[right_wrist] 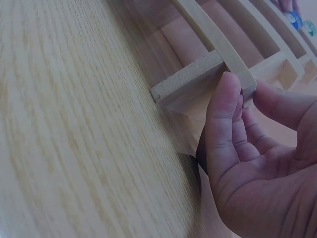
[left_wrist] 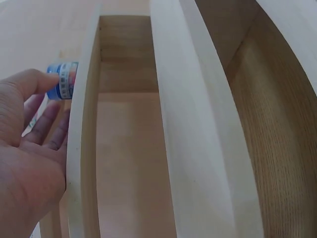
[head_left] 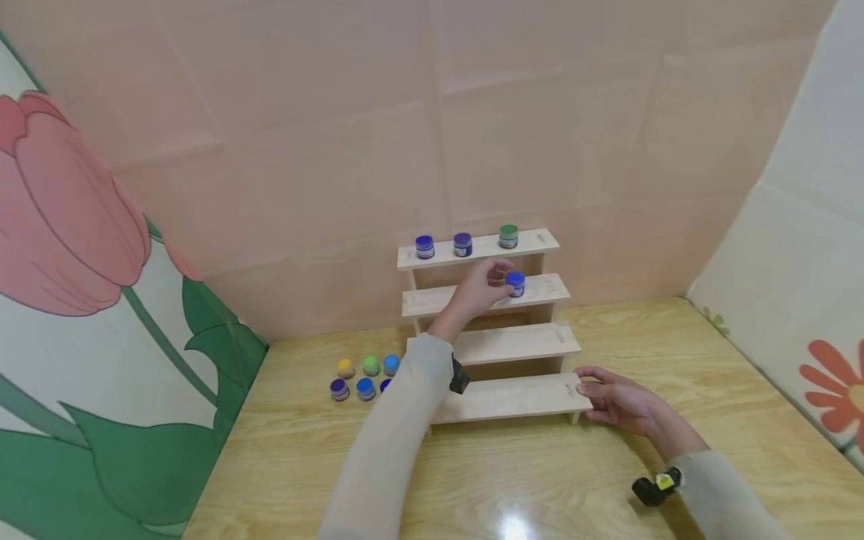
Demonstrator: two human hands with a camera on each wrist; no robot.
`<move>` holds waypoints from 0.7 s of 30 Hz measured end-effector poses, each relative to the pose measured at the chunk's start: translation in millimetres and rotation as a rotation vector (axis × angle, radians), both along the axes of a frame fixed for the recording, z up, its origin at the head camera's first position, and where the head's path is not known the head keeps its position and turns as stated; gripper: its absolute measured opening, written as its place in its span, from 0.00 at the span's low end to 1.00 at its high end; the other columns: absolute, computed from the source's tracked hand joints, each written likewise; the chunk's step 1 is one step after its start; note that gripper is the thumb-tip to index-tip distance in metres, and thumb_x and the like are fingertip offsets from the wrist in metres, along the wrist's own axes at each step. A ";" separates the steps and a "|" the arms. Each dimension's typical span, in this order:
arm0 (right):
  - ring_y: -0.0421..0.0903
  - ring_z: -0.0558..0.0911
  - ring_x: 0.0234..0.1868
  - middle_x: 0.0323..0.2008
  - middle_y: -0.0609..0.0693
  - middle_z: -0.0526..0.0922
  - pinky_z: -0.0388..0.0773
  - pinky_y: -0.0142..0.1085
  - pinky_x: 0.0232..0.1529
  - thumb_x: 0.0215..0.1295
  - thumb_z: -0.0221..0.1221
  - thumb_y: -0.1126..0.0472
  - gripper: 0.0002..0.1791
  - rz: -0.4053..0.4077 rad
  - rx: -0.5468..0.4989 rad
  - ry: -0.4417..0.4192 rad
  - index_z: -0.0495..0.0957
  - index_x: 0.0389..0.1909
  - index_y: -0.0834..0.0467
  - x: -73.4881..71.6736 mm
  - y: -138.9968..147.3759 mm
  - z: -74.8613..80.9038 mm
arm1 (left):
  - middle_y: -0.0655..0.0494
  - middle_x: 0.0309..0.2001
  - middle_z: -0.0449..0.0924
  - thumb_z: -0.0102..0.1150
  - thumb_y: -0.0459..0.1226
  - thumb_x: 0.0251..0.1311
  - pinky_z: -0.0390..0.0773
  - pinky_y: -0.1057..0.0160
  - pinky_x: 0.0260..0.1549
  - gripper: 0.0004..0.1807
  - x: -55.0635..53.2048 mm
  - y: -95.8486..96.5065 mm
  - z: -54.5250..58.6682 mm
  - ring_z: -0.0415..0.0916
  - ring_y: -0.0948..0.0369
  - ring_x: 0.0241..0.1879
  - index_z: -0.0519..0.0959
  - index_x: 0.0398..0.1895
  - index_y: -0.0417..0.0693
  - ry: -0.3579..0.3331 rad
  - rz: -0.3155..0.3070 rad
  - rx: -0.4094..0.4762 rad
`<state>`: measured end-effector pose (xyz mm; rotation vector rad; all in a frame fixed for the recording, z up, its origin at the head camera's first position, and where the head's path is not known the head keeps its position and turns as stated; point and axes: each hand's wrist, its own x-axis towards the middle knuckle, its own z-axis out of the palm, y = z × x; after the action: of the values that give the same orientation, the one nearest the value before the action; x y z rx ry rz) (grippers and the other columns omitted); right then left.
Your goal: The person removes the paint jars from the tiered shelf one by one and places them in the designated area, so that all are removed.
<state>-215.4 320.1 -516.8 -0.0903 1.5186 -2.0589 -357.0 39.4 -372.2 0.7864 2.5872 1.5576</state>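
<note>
A small paint jar with a blue lid (head_left: 515, 283) stands near the right part of the second shelf from the top of a stepped wooden rack (head_left: 511, 344). My left hand (head_left: 478, 291) holds this jar from its left side, the thumb against it; the left wrist view shows the thumb on the label (left_wrist: 64, 81). Down at the bottom shelf, my right hand (head_left: 622, 403) pinches the right end of the board (right_wrist: 233, 59) between thumb and fingers. On the top shelf are a blue-lidded jar (head_left: 424, 247), a purple-lidded jar (head_left: 462, 244) and a green-lidded jar (head_left: 508, 236).
Left of the rack, several more jars stand on the wooden table (head_left: 283, 435), among them a yellow one (head_left: 346, 367) and a light green one (head_left: 370, 365); my left sleeve (head_left: 391, 442) partly covers this group. A pink-covered wall (head_left: 324, 187) rises behind the rack.
</note>
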 end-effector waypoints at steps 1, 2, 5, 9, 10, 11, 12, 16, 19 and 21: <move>0.41 0.85 0.42 0.43 0.44 0.86 0.86 0.33 0.42 0.79 0.49 0.65 0.13 0.000 -0.001 0.001 0.73 0.53 0.43 -0.1 0.0 -0.4 | 0.54 0.56 0.81 0.68 0.33 0.63 0.79 0.63 0.58 0.20 -0.8 0.6 0.0 0.78 0.57 0.58 0.79 0.58 0.49 -0.001 -0.005 0.001; 0.41 0.85 0.42 0.43 0.44 0.86 0.86 0.33 0.42 0.79 0.49 0.65 0.13 0.000 -0.003 0.002 0.73 0.53 0.43 -0.3 0.0 -0.8 | 0.54 0.56 0.81 0.68 0.33 0.63 0.79 0.63 0.59 0.20 -1.1 0.9 0.3 0.78 0.57 0.57 0.79 0.58 0.49 -0.004 -0.009 0.001; 0.41 0.86 0.42 0.43 0.44 0.86 0.86 0.33 0.42 0.79 0.49 0.65 0.13 0.003 -0.008 0.005 0.73 0.53 0.43 -0.8 0.2 -1.6 | 0.54 0.57 0.81 0.67 0.32 0.64 0.79 0.63 0.59 0.20 -2.2 1.6 1.1 0.78 0.57 0.57 0.78 0.58 0.49 -0.017 -0.031 0.003; 0.41 0.86 0.42 0.43 0.45 0.86 0.86 0.33 0.42 0.79 0.48 0.65 0.14 0.005 -0.016 0.002 0.73 0.53 0.43 -1.1 0.0 -2.4 | 0.55 0.56 0.81 0.68 0.32 0.63 0.79 0.64 0.59 0.20 -2.6 2.9 0.8 0.78 0.58 0.56 0.78 0.58 0.50 -0.033 -0.050 0.001; 0.41 0.86 0.42 0.43 0.45 0.86 0.86 0.33 0.41 0.79 0.48 0.65 0.14 0.005 -0.017 0.001 0.73 0.53 0.43 -1.1 0.0 -2.5 | 0.55 0.56 0.81 0.68 0.31 0.63 0.79 0.64 0.59 0.20 -2.6 3.4 0.5 0.78 0.58 0.56 0.78 0.58 0.50 -0.030 -0.053 -0.003; 0.41 0.86 0.42 0.43 0.45 0.86 0.86 0.33 0.41 0.79 0.48 0.65 0.14 0.005 -0.018 0.000 0.73 0.53 0.43 -1.1 -0.1 -2.6 | 0.55 0.56 0.81 0.68 0.31 0.63 0.79 0.64 0.59 0.21 -2.5 3.9 0.2 0.78 0.58 0.56 0.78 0.58 0.50 -0.026 -0.053 -0.008; 0.41 0.86 0.42 0.43 0.45 0.86 0.86 0.33 0.41 0.79 0.48 0.65 0.14 0.005 -0.020 -0.003 0.73 0.53 0.43 -1.2 -0.1 -2.7 | 0.55 0.57 0.81 0.68 0.31 0.63 0.79 0.64 0.59 0.21 -2.3 4.4 0.1 0.78 0.58 0.56 0.78 0.58 0.49 -0.021 -0.053 -0.012; 0.41 0.86 0.42 0.43 0.46 0.86 0.86 0.33 0.41 0.79 0.49 0.65 0.13 0.003 -0.026 -0.005 0.73 0.53 0.44 -1.1 0.2 -2.7 | 0.53 0.57 0.81 0.68 0.31 0.63 0.79 0.63 0.60 0.21 -1.3 6.2 0.2 0.77 0.57 0.58 0.78 0.58 0.48 -0.009 -0.053 -0.025; 0.41 0.86 0.41 0.43 0.46 0.86 0.86 0.33 0.41 0.78 0.50 0.65 0.13 -0.001 -0.025 -0.004 0.73 0.53 0.44 -0.5 0.2 -2.3 | 0.53 0.58 0.80 0.68 0.31 0.63 0.79 0.62 0.60 0.21 -0.6 7.0 0.7 0.77 0.56 0.59 0.78 0.58 0.48 -0.017 -0.052 -0.024; 0.41 0.86 0.42 0.43 0.46 0.86 0.86 0.33 0.41 0.78 0.50 0.65 0.13 -0.002 -0.023 -0.003 0.73 0.53 0.44 0.0 0.5 -2.4 | 0.53 0.58 0.80 0.68 0.32 0.62 0.79 0.63 0.59 0.20 0.0 7.1 0.8 0.77 0.56 0.60 0.78 0.58 0.48 -0.017 -0.051 -0.030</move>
<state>-215.3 320.5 -519.2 -0.0940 1.4939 -2.0771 -357.0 46.5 -371.5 0.8256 2.5512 1.5013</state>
